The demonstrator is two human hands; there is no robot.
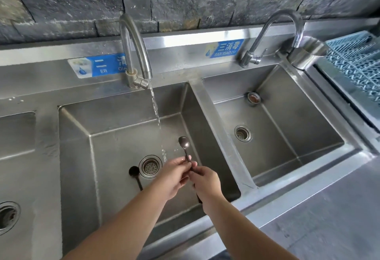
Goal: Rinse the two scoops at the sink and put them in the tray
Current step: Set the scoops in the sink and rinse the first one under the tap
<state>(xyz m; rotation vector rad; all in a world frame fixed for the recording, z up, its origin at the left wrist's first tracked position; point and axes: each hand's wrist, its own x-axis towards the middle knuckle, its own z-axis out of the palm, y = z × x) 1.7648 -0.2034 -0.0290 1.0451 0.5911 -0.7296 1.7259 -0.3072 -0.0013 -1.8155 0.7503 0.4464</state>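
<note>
Both hands hold one dark long-handled scoop (183, 143) over the middle sink basin (115, 142), its bowl pointing away from me, just right of the running water stream (157, 115). My right hand (206, 181) grips the handle; my left hand (174, 175) pinches the stem nearer the bowl. A second dark scoop (134, 172) lies on the basin floor, left of the drain (150, 166). The blue grid tray (357, 62) sits at the far right on the counter.
The middle tap (135, 54) is running. A right basin (273, 120) with its own tap (277, 37) is dry. A steel cup (308, 54) stands beside the tray. A third basin lies at the left edge. Steel countertop extends at the lower right.
</note>
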